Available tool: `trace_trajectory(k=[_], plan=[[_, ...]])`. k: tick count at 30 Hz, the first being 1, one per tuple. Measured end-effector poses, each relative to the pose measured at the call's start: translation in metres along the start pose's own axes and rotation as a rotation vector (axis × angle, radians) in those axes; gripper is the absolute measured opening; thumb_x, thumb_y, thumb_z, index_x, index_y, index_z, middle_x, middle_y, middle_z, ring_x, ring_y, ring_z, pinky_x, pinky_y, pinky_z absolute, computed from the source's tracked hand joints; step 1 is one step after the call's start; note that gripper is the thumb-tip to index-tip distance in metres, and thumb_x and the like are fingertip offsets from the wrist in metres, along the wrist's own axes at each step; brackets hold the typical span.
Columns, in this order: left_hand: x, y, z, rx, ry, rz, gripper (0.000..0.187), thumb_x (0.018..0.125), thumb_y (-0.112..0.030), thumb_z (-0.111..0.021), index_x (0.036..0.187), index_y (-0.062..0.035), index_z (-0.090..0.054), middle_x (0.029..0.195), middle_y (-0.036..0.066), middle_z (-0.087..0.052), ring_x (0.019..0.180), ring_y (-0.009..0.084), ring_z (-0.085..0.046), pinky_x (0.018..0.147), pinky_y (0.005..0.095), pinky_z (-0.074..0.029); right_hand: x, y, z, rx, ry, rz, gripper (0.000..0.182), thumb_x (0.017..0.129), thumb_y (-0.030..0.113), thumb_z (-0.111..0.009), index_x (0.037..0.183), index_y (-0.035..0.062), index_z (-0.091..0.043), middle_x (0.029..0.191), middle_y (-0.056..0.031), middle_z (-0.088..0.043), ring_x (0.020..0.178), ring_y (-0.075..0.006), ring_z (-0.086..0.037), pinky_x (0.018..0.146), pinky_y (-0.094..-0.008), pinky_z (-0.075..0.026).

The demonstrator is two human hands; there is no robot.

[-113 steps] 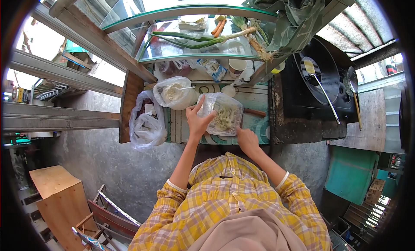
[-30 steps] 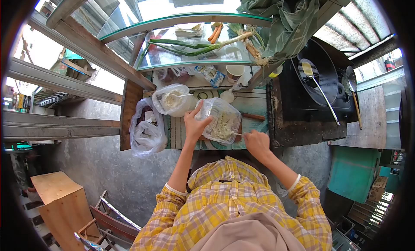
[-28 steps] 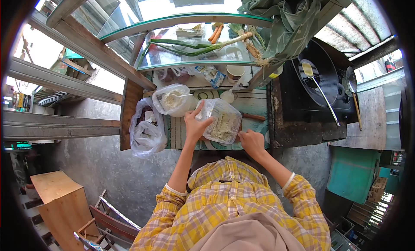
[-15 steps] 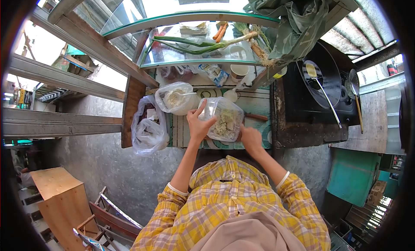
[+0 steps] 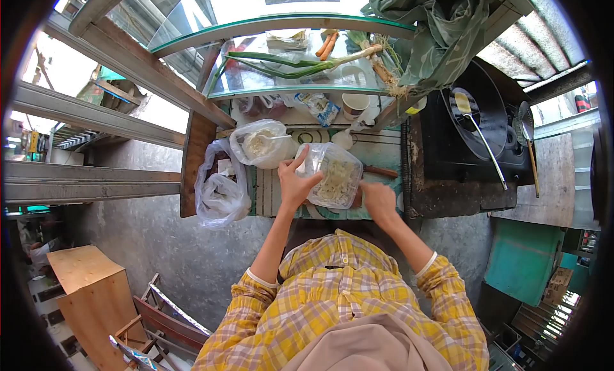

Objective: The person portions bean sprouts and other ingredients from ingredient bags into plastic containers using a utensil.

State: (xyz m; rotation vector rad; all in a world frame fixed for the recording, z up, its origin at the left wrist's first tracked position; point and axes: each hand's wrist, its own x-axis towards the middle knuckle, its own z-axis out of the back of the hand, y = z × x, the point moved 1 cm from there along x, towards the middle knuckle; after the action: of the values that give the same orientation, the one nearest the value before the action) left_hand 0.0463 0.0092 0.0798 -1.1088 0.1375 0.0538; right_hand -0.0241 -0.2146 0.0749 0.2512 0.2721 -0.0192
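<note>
A clear square plastic container [image 5: 339, 190] holding pale, greenish shredded food is between my hands, above the patterned green-and-white counter cover. My left hand [image 5: 296, 183] grips its left side, index finger stretched along the wall and thumb over the near part. At its lower right corner, my right hand [image 5: 379, 201] is closed against the edge; its fingertips are partly hidden. Just beyond that hand lies a brown handle [image 5: 381, 171], its other end behind the container. A plastic bag of white powder [image 5: 262, 144] with a spoon in it sits beyond my left hand.
Another plastic bag [image 5: 222, 192] stands at the counter's left end. Overhead, a glass shelf [image 5: 288, 86] carries spring onions [image 5: 307, 70] and carrots. To the right are a black stove [image 5: 441, 134], a wok with a spatula [image 5: 476, 125], and a skimmer [image 5: 526, 125]. A paper cup [image 5: 354, 105] stands behind.
The shredded food has shifted and looks paler and more spread out in the container. My right hand has moved slightly right; my left hand stays nearly in place.
</note>
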Motion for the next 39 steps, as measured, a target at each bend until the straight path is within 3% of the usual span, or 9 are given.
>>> trace_trajectory(k=[2, 8, 11, 15, 24, 27, 30, 33, 39], plan=[[-0.003, -0.002, -0.004, 0.008, -0.006, -0.008, 0.07, 0.059, -0.034, -0.076, 0.127, -0.029, -0.058, 0.101, 0.013, -0.044, 0.1, 0.0304, -0.043, 0.095, 0.0386, -0.036, 0.009, -0.007, 0.008, 0.018, -0.156, -0.024, 0.022, 0.08, 0.009, -0.05, 0.097, 0.0111, -0.064, 0.076, -0.0178, -0.063, 0.068, -0.0369, -0.063, 0.06, -0.0471, -0.05], [-0.005, 0.002, -0.004, -0.01, -0.042, 0.001, 0.07, 0.06, -0.034, -0.076, 0.127, -0.0282, -0.058, 0.102, 0.013, -0.044, 0.101, 0.0308, -0.044, 0.095, 0.0385, -0.036, -0.016, 0.02, -0.037, 0.007, 0.047, -0.125, 0.025, 0.081, 0.009, -0.05, 0.1, 0.0107, -0.066, 0.075, -0.0188, -0.064, 0.072, -0.0378, -0.064, 0.064, -0.0487, -0.051], [-0.007, -0.001, -0.006, 0.003, -0.006, 0.015, 0.07, 0.06, -0.034, -0.077, 0.127, -0.0274, -0.058, 0.103, 0.015, -0.045, 0.103, 0.0315, -0.044, 0.095, 0.0389, -0.037, -0.033, 0.013, -0.02, 0.118, 0.17, -0.036, 0.025, 0.082, 0.01, -0.05, 0.097, 0.0104, -0.069, 0.077, -0.021, -0.064, 0.073, -0.0405, -0.063, 0.065, -0.0491, -0.051], [-0.008, 0.012, -0.007, -0.083, 0.006, 0.023, 0.07, 0.06, -0.034, -0.076, 0.127, -0.0272, -0.058, 0.105, 0.017, -0.046, 0.104, 0.0325, -0.045, 0.095, 0.0393, -0.037, -0.036, 0.01, 0.024, 0.212, 0.134, -0.098, 0.025, 0.08, 0.009, -0.051, 0.095, 0.0099, -0.071, 0.08, -0.0226, -0.065, 0.074, -0.0415, -0.062, 0.066, -0.0484, -0.051], [-0.006, -0.008, -0.011, 0.0, 0.037, -0.01, 0.071, 0.059, -0.034, -0.076, 0.127, -0.0271, -0.058, 0.101, 0.015, -0.045, 0.099, 0.0308, -0.045, 0.094, 0.0385, -0.038, -0.009, -0.008, -0.001, -0.102, 0.067, 0.016, 0.035, 0.078, 0.006, -0.051, 0.106, 0.017, -0.067, 0.072, -0.0161, -0.063, 0.066, -0.0346, -0.064, 0.056, -0.0433, -0.051], [-0.009, -0.009, -0.013, 0.02, 0.03, -0.022, 0.072, 0.058, -0.034, -0.076, 0.127, -0.0272, -0.058, 0.101, 0.014, -0.045, 0.098, 0.0303, -0.045, 0.093, 0.0383, -0.038, 0.002, -0.02, -0.006, -0.099, -0.113, 0.011, 0.015, 0.082, 0.01, -0.051, 0.085, 0.009, -0.065, 0.07, -0.0155, -0.064, 0.065, -0.033, -0.066, 0.054, -0.0429, -0.052], [-0.011, -0.011, -0.014, 0.035, -0.005, -0.035, 0.071, 0.059, -0.034, -0.076, 0.127, -0.0269, -0.058, 0.101, 0.014, -0.045, 0.098, 0.0302, -0.045, 0.092, 0.0379, -0.039, -0.018, -0.013, -0.028, -0.052, 0.036, -0.089, 0.032, 0.079, 0.006, -0.05, 0.105, 0.0142, -0.067, 0.074, -0.0182, -0.064, 0.069, -0.0371, -0.064, 0.059, -0.0453, -0.051], [-0.013, -0.015, -0.016, 0.063, -0.006, -0.039, 0.071, 0.059, -0.035, -0.076, 0.127, -0.0266, -0.058, 0.101, 0.014, -0.045, 0.098, 0.03, -0.045, 0.092, 0.0378, -0.039, -0.04, 0.003, -0.029, 0.063, 0.169, -0.093, 0.029, 0.081, 0.007, -0.049, 0.103, 0.0111, -0.067, 0.075, -0.0195, -0.064, 0.07, -0.0387, -0.063, 0.062, -0.0472, -0.051], [-0.008, -0.004, -0.015, 0.019, -0.011, -0.038, 0.071, 0.058, -0.035, -0.076, 0.127, -0.0268, -0.059, 0.101, 0.014, -0.045, 0.099, 0.0301, -0.045, 0.092, 0.0385, -0.039, -0.052, -0.008, 0.023, 0.213, 0.119, -0.023, 0.028, 0.08, 0.006, -0.051, 0.102, 0.0105, -0.068, 0.072, -0.0195, -0.063, 0.07, -0.0378, -0.063, 0.059, -0.0469, -0.051]])
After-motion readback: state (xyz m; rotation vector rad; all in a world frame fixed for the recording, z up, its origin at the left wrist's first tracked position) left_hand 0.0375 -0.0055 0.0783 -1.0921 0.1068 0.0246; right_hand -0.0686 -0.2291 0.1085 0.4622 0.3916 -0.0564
